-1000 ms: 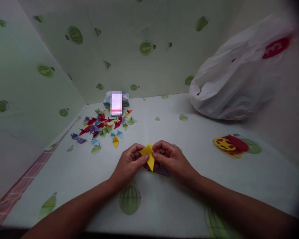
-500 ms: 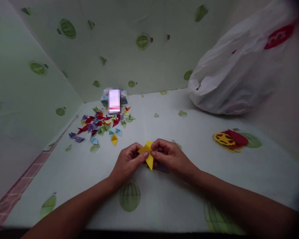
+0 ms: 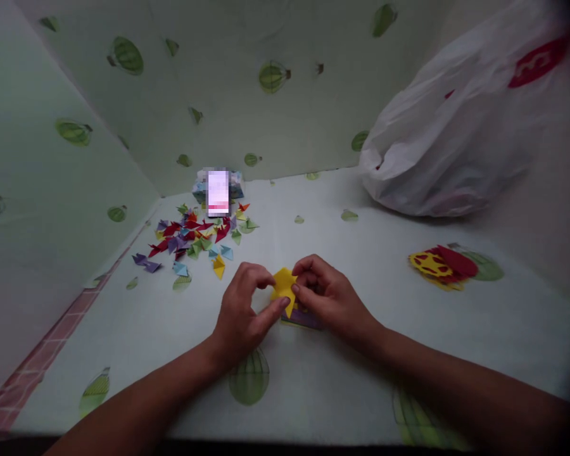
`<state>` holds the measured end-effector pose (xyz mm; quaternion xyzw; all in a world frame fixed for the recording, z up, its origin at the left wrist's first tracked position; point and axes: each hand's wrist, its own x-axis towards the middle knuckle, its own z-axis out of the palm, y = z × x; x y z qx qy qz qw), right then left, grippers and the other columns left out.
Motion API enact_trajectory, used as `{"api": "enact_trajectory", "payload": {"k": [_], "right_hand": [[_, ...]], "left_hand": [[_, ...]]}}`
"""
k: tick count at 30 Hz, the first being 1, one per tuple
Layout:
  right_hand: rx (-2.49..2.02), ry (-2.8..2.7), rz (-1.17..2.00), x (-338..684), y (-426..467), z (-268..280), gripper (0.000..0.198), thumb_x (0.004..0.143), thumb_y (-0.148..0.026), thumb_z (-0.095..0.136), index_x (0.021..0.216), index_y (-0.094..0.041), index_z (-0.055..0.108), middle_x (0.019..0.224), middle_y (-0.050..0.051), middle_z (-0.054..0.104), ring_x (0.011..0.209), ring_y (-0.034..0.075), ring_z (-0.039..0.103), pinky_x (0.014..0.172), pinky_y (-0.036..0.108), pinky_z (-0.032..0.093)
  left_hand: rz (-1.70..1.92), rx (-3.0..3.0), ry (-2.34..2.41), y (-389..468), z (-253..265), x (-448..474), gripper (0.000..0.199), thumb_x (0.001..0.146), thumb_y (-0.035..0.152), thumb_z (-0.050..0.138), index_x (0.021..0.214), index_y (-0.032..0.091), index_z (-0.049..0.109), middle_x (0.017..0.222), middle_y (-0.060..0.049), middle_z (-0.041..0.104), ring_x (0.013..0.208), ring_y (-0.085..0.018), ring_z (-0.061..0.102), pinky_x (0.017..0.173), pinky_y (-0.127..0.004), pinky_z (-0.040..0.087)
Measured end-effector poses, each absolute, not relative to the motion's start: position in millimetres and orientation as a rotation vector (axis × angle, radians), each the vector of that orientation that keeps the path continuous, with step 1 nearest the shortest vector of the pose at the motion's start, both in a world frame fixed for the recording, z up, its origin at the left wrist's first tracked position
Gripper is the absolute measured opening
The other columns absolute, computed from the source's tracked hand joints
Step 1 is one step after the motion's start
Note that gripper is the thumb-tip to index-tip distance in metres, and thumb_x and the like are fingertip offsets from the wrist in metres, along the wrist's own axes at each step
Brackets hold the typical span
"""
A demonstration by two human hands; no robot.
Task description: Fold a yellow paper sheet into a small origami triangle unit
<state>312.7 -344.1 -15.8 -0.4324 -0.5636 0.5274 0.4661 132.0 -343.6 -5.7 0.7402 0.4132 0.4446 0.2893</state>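
Two hands at table [image 3: 313, 392] centre. Far right, white bag [image 3: 456, 139]; far left, scattered paper pieces [image 3: 194, 237]. Left hand [image 3: 242, 313], right hand [image 3: 325, 294] pinching yellow paper [image 3: 284, 288] between fingertips, over purple sheet [image 3: 304, 318].

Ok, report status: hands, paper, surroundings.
Left hand and right hand both pinch the yellow paper. Purple sheets lie underneath. Folded pieces lie far left, clear of the hands.
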Motion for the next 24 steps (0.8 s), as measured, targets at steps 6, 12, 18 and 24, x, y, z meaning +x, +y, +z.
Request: {"api": "enact_trajectory", "payload": {"k": [6, 12, 18, 24], "right_hand": [[-1.007, -1.629, 1.031, 313.3, -351.9, -14.8, 0.009, 0.086, -0.013, 0.055, 0.089, -0.022, 0.052, 0.070, -0.004, 0.056, 0.061, 0.011, 0.051, 0.056, 0.024, 0.039], [-0.966, -1.737, 0.897, 313.8, -353.2, -10.6, 0.010, 0.086, -0.011, 0.053, 0.084, -0.021, 0.054, 0.069, -0.003, 0.057, 0.059, 0.011, 0.053, 0.055, 0.025, 0.040], [-0.883, -1.807, 0.894, 315.8, -352.6, -6.4, 0.004, 0.093, -0.020, 0.054, 0.094, -0.021, 0.057, 0.076, 0.001, 0.062, 0.065, 0.013, 0.057, 0.061, 0.027, 0.045], [-0.877, -1.838, 0.884, 315.8, -353.3, -9.5, 0.009, 0.095, -0.026, 0.054, 0.103, -0.023, 0.056, 0.078, 0.002, 0.062, 0.068, 0.015, 0.058, 0.063, 0.029, 0.046]], "left_hand": [[0.991, 2.297, 1.053, -343.7, -7.2, 133.6, 0.024, 0.081, 0.032, 0.076, 0.093, 0.018, 0.060, 0.105, -0.010, 0.061, 0.100, -0.024, 0.057, 0.086, -0.037, 0.048], [0.941, 2.376, 1.019, -348.3, -7.2, 133.8, 0.018, 0.086, 0.019, 0.066, 0.104, 0.017, 0.062, 0.104, -0.011, 0.064, 0.098, -0.023, 0.059, 0.086, -0.036, 0.049], [0.946, 2.213, 1.028, -348.0, -7.2, 132.5, 0.010, 0.092, 0.020, 0.058, 0.098, 0.016, 0.064, 0.088, -0.008, 0.068, 0.079, -0.019, 0.061, 0.074, -0.033, 0.049], [0.986, 2.015, 1.047, -345.0, -4.5, 132.6, 0.011, 0.090, 0.023, 0.058, 0.090, 0.017, 0.068, 0.084, -0.006, 0.070, 0.075, -0.017, 0.062, 0.070, -0.030, 0.048]]}}
